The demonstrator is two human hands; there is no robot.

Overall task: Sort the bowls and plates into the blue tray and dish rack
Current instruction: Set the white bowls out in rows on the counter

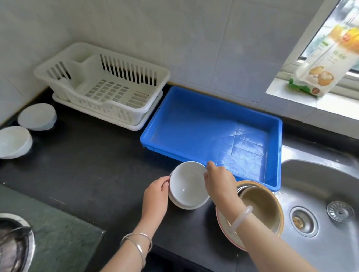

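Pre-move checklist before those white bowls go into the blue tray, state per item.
1. Left hand grips the white bowl stack at its left rim: ok.
2. Right hand pinches the right rim: ok.
3. Blue tray has bare floor right behind the stack: ok.
4. Dish rack has room for plates: ok.
5. Stack lifted off the counter: cannot tell.
6. Right forearm clears the tan bowl under it: cannot tell.

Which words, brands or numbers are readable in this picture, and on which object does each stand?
Nothing is readable.
Food packet on the windowsill: printed characters and a red mark, too blurred to read.
Blue tray, dish rack: no text seen.
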